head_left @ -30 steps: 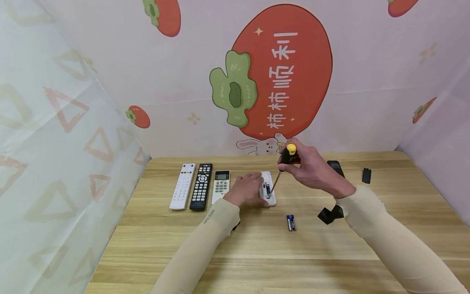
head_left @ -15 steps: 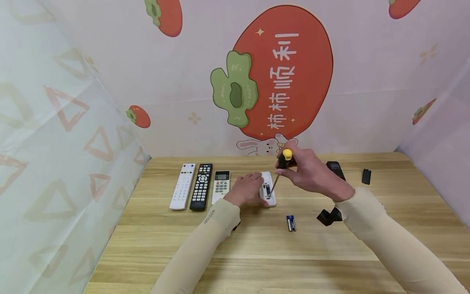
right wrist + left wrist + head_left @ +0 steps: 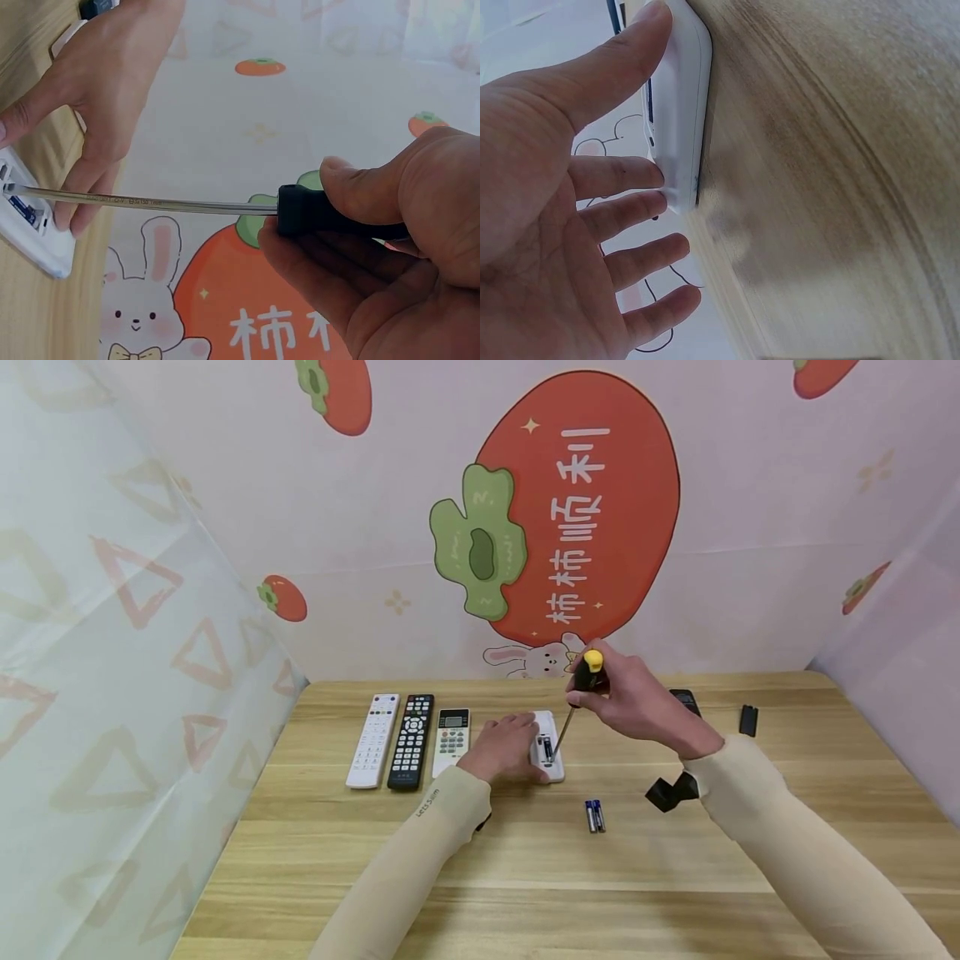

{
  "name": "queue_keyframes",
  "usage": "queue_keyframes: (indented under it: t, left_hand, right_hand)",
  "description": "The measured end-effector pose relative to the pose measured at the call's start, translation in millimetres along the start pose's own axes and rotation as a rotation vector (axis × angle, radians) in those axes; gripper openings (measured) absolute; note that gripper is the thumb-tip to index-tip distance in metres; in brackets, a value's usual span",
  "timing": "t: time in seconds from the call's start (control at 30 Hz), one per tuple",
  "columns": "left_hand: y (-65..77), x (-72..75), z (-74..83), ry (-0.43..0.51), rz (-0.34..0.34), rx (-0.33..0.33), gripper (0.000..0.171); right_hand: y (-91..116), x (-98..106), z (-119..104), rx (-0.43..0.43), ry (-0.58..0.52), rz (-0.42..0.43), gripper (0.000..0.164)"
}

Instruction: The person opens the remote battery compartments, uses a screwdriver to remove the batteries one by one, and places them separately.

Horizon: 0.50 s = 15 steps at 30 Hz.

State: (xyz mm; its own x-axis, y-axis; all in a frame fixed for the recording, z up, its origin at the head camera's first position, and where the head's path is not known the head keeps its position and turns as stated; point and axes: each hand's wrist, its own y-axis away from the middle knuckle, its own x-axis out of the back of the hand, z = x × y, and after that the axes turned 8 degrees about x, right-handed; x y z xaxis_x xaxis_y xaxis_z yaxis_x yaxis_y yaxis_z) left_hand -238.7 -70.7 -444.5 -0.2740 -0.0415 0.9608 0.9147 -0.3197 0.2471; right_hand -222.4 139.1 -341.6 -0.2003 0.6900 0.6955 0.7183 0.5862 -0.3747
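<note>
My right hand point(image 3: 633, 697) holds a screwdriver point(image 3: 584, 678) by its black handle with a yellow end. The metal shaft slants down, and its tip is in the battery bay of a white remote control point(image 3: 557, 772). That remote lies back side up, cover off, with dark batteries visible in the bay. My left hand point(image 3: 504, 746) grips the remote from the left: the thumb is at its near end and the fingertips touch its far end. In the right wrist view, the screwdriver shaft point(image 3: 150, 201) reaches one end of the bay.
Left of the hands lie a white remote point(image 3: 373, 742), a black remote point(image 3: 411, 743) and a cream remote with a small screen point(image 3: 452, 735). Two loose batteries point(image 3: 595, 816) lie in front. To the right are a black device point(image 3: 684, 700), a small black piece point(image 3: 748, 720) and a black object point(image 3: 670, 793) partly behind the right sleeve.
The screwdriver handle dips left and down, then rises back up and right with my right hand, while its tip stays at the battery bay. My left hand and the remote have not moved.
</note>
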Motion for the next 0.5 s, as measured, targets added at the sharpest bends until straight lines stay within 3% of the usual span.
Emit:
queue_keyframes:
  t: [0.27, 0.5]
  left_hand:
    - [-1.8, -2.2, -0.5, -0.025, 0.005, -0.011, 0.088]
    - [-1.7, -2.5, -0.5, -0.024, 0.011, -0.007, 0.087]
  right_hand:
    - [-10.6, 2.2, 3.3, -0.05, 0.02, -0.013, 0.032]
    - [-13.6, -1.4, -0.1, -0.026, 0.011, -0.013, 0.031]
